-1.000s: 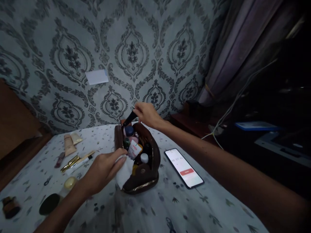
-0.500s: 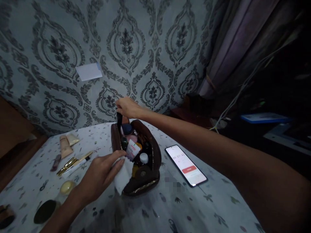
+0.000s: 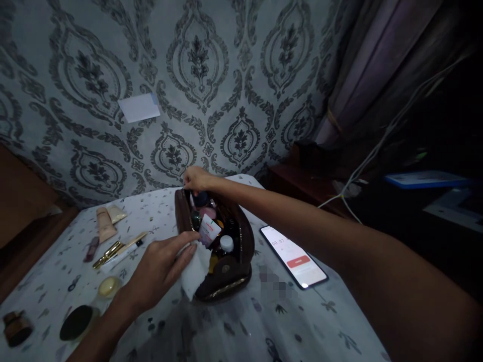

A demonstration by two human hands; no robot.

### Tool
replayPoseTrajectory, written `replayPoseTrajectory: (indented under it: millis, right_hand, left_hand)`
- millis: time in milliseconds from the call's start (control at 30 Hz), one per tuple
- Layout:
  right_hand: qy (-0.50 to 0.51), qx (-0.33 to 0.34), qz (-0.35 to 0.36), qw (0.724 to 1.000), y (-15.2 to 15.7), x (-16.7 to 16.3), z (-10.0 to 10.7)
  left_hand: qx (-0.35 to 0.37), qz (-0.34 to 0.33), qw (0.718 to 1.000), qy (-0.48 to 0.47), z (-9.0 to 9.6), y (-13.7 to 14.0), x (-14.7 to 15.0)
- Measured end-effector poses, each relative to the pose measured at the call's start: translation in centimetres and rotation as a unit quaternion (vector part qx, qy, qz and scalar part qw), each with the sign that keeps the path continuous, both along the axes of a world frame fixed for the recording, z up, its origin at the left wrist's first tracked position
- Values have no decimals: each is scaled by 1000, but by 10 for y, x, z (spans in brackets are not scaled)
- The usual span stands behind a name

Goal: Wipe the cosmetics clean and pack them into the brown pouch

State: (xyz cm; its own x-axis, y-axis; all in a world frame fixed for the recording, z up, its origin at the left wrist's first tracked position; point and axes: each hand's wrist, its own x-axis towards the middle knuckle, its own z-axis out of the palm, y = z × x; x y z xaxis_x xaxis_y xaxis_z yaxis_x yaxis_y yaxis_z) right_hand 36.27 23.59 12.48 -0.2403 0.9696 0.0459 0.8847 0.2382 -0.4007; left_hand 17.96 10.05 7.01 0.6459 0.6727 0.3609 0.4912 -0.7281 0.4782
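A brown zip toiletry bag (image 3: 247,246) lies open, packed with several cosmetics. Among them I see a white-capped bottle (image 3: 227,244), a white-and-pink packet (image 3: 210,229) and a round pink item. My left hand (image 3: 166,261) pinches a crumpled white tissue (image 3: 196,271) against the bag's near left side. At the bag's far end, my right hand (image 3: 196,179) is closed with its fingertips down by the rim. Whatever it grips there is hidden by the fingers and the shadow.
Left of the bag lie a pink tube (image 3: 105,224), gold tubes (image 3: 108,255), a small yellow-topped jar (image 3: 108,287), a dark-lidded jar (image 3: 76,322) and a brown bottle (image 3: 16,329). A lit phone (image 3: 293,256) rests to the right, partly under my right forearm. Patterned wallpaper rises behind.
My right hand has come down toward the bag's far end; the black strip seen beneath it before is now out of sight. My left hand still holds the tissue in place.
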Motion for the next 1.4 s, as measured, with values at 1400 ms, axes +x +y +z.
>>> replayPoseTrajectory:
  millis: [1400]
  right_hand:
    - [255, -77, -88, 960, -20, 3, -38]
  left_hand:
    - [15, -19, 1000, -8, -7, 3, -3]
